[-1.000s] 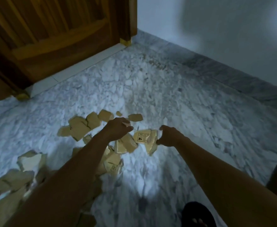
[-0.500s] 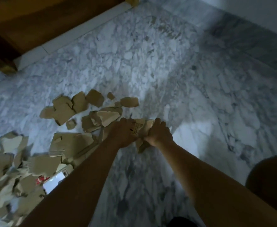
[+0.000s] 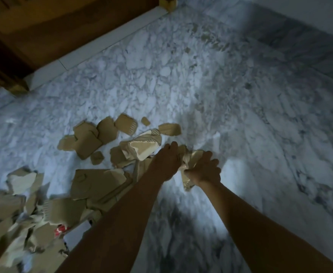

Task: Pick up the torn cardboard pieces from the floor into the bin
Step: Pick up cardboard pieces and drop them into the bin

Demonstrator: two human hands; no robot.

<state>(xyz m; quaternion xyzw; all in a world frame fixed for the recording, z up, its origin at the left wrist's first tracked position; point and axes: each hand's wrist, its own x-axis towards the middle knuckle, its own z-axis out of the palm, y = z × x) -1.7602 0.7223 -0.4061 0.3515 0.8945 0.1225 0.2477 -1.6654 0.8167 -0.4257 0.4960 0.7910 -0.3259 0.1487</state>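
Right now both hands meet just below the middle of the view, and between them sits a crumpled bundle of torn cardboard (image 3: 190, 159), pale and creased, raised just off the floor (image 3: 240, 115). The left hand (image 3: 166, 162) clasps it from the 9 o'clock side with its back to the camera, its fingertips hidden in the cardboard. The right hand (image 3: 206, 170) curls its fingers round it from 3 o'clock, and a ragged end hangs out below that palm. White marble with grey veins makes up the floor, smooth and glossy. Loose brown pieces (image 3: 89, 138) with jagged edges lie scattered at 10 o'clock from the hands, near but apart from them. One thick piece (image 3: 144, 148) shows a pale peeled face just beside the left knuckles, and a small rounded scrap (image 3: 169, 129) lies at 12 o'clock. A larger flat sheet (image 3: 98, 182) sits at 9 o'clock under the left forearm. At 8 o'clock a dense heap (image 3: 14, 223) overlaps, with a red-and-white scrap (image 3: 60, 230) showing through. A dark wooden door (image 3: 63, 26) fills 11 o'clock, above a white threshold strip (image 3: 102, 44).
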